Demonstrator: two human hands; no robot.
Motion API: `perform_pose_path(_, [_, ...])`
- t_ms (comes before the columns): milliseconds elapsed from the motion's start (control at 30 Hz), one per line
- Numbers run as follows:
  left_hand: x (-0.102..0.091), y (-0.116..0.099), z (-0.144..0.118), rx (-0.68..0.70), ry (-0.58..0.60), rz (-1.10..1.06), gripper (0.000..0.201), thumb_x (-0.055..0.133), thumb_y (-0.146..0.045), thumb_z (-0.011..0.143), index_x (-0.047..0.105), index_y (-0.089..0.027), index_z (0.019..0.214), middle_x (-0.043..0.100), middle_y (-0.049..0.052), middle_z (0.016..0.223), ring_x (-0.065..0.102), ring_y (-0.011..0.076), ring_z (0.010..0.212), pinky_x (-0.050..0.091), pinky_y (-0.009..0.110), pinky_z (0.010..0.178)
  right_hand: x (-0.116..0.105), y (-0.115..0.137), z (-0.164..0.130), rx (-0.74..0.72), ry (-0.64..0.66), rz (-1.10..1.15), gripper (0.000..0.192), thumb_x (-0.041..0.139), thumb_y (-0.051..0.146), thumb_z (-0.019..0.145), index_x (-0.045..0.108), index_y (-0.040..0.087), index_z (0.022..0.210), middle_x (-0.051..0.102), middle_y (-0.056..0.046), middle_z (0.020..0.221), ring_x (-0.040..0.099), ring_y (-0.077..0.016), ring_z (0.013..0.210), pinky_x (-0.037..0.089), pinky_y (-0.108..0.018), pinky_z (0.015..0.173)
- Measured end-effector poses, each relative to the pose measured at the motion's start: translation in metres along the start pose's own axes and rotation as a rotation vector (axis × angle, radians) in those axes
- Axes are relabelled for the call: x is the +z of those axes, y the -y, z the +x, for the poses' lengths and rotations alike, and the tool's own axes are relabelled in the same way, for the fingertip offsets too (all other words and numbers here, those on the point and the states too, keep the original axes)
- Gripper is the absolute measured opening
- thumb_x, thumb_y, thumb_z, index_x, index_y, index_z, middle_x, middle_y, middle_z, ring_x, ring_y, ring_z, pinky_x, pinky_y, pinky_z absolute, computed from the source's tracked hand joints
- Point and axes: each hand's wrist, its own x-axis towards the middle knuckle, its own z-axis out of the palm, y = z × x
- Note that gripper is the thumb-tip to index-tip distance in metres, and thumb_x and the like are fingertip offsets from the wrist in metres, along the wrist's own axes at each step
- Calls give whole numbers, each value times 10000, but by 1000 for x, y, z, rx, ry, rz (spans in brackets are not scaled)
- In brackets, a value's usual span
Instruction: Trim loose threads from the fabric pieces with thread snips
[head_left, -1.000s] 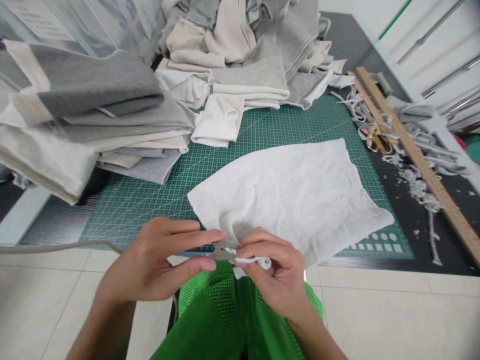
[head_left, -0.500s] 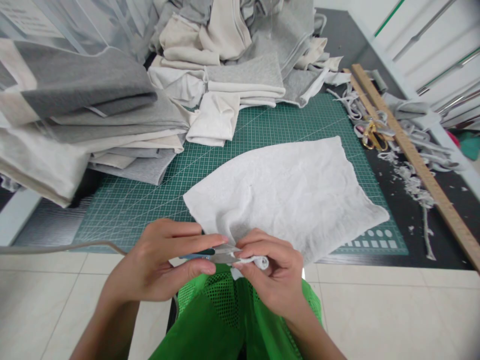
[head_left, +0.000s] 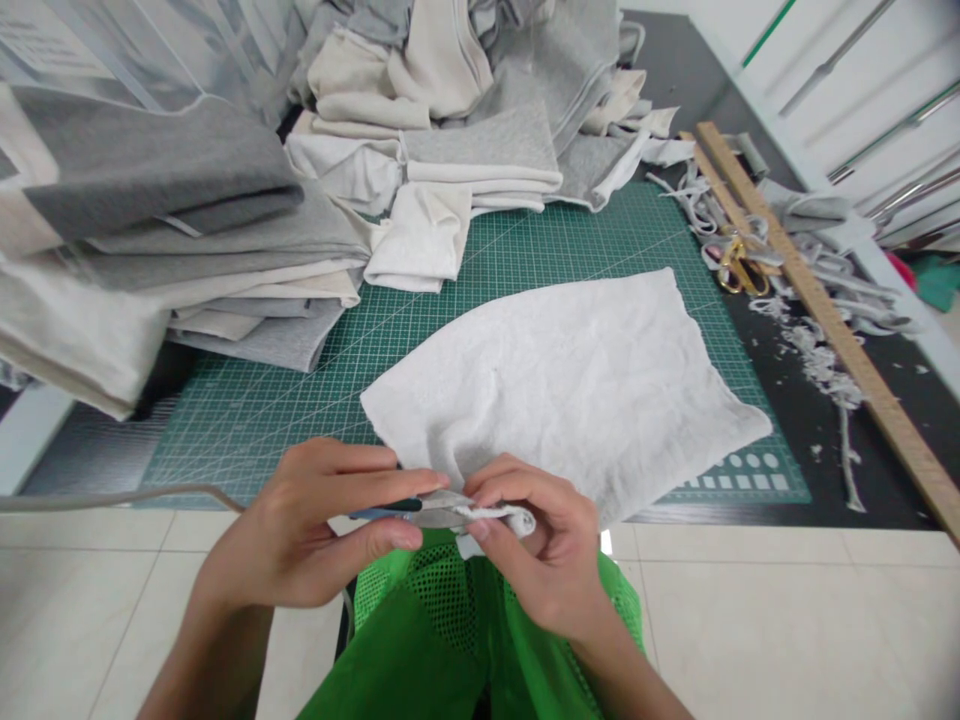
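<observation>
Change: since a second ago the whole scene is shifted slightly left and up in view — the hands and cloth are kept in the same pinch at the near table edge.
Left hand: the left hand (head_left: 300,530) is closed on small thread snips with a blue handle and grey metal blades (head_left: 420,511), thumb below and fingers above, the blade tips pointed at the cloth edge.
Right hand: the right hand (head_left: 544,555) is closed in a pinch on the rolled near edge of the white, crumpled, roughly rectangular piece of knit cloth (head_left: 570,385), touching the snips' tips.
Cloth: it is spread over the green gridded cutting mat (head_left: 300,390), its near edge drawn off the table toward the green mesh garment (head_left: 442,640) worn by the person.
Left of mat: a stack of folded grey and cream fabrics (head_left: 195,240) is seen, partly overlapping the mat.
Far side: a loose heap of grey and off-white fabrics (head_left: 465,110) is piled.
Right side: a long wooden ruler (head_left: 817,300) is laid diagonally — gold-handled scissors (head_left: 739,270) and scattered white fabric trimmings (head_left: 821,365) lie beside it.
</observation>
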Motion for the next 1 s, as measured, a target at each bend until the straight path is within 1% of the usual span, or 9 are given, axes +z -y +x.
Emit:
perform_pose_path(100, [4, 1, -1, 1, -4, 1, 287, 635, -412, 953, 731, -286, 1191, 747, 10, 818, 661, 95, 583, 490, 207, 526, 1, 0, 0, 13, -1, -30, 68, 725, 179, 848, 711, 204, 910, 724, -32, 813, 648, -151, 702, 526, -287, 624])
perform_pose_path(233, [12, 2, 1, 4, 11, -48, 284, 626, -383, 962, 715, -294, 1217, 716, -16, 746, 593, 77, 516, 450, 197, 481, 7, 2, 3, 67, -48, -41, 131, 832, 182, 754, 702, 196, 772, 697, -1, 690, 609, -134, 616, 480, -258, 561])
perform_pose_path(333, [15, 1, 3, 11, -21, -74, 281, 641, -386, 954, 718, -276, 1200, 725, -7, 777, 631, 85, 568, 484, 199, 525, 11, 4, 4, 135, -69, -75, 153, 847, 199, 731, 696, 188, 706, 676, 9, 639, 581, -123, 572, 460, -246, 527])
perform_pose_path(400, [16, 1, 3, 18, -32, -101, 292, 636, -389, 958, 709, -264, 1211, 731, 2, 786, 648, 95, 589, 483, 204, 527, 12, 5, 4, 156, -62, -123, 111, 819, 190, 747, 712, 188, 713, 667, 12, 631, 575, -119, 560, 462, -243, 521])
perform_pose_path(467, [15, 1, 2, 14, -20, -115, 300, 621, -385, 967, 694, -267, 1233, 729, 3, 774, 642, 101, 575, 458, 210, 501, 12, 5, 4, 129, -53, -150, 60, 765, 151, 773, 731, 192, 746, 668, 16, 633, 583, -115, 556, 470, -238, 522])
perform_pose_path(533, [13, 2, 1, 9, -16, -104, 303, 618, -379, 969, 687, -275, 1245, 727, 2, 762, 631, 104, 556, 439, 215, 484, 10, 4, 3, 81, -52, -146, 82, 725, 119, 797, 746, 198, 795, 689, 14, 661, 607, -111, 568, 481, -231, 532])
perform_pose_path(700, [9, 5, -3, -6, -31, -31, 293, 641, -376, 954, 704, -265, 1218, 745, 11, 786, 642, 103, 563, 459, 215, 505, 7, 2, 3, 32, -40, -93, 115, 754, 117, 825, 782, 210, 886, 751, -18, 825, 690, -120, 713, 540, -228, 629])
perform_pose_path(900, [11, 8, -5, -7, -68, 73, 274, 676, -339, 935, 700, -250, 1194, 753, 13, 845, 698, 105, 675, 510, 205, 593, 6, 1, 3, 48, -53, -52, 123, 774, 106, 813, 792, 213, 871, 758, -15, 838, 702, -115, 733, 545, -216, 650])
perform_pose_path(1000, [10, 9, -9, -31, -100, 42, 275, 709, -348, 907, 706, -250, 1164, 751, -1, 845, 692, 93, 691, 512, 193, 618, 7, 1, 2, 44, -90, -34, 139, 773, 86, 800, 787, 214, 850, 758, -9, 821, 706, -120, 740, 546, -222, 666])
